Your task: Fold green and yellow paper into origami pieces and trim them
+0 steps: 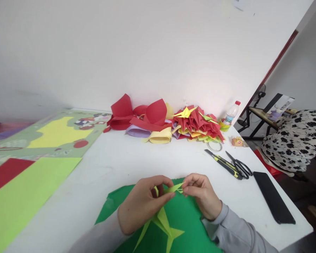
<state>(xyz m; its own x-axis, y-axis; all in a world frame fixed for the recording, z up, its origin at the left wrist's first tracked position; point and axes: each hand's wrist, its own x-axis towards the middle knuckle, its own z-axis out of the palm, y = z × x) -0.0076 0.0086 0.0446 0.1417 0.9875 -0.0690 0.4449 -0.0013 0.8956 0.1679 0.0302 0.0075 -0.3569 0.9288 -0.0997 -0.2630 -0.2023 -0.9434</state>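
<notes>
A small piece of folded yellow-green paper (174,188) is held between both hands above a green sheet (193,228). My left hand (139,205) pinches its left part between thumb and fingers. With thumb and fingertips closed, my right hand (204,194) grips its narrow right end. Just below my left hand, a pointed, star-like form of the same yellow-green paper (165,225) rests on the green sheet. My left wrist and fingers cover part of it, so I cannot tell whether it joins the held piece.
Scissors (241,166) and a utility knife (223,163) lie at right, near a black flat case (274,197) and a tape roll (215,146). Folded paper stars (197,123), curled paper pieces (150,121) and a bottle (231,114) line the wall. Yellow-green sheets (39,189) lie left.
</notes>
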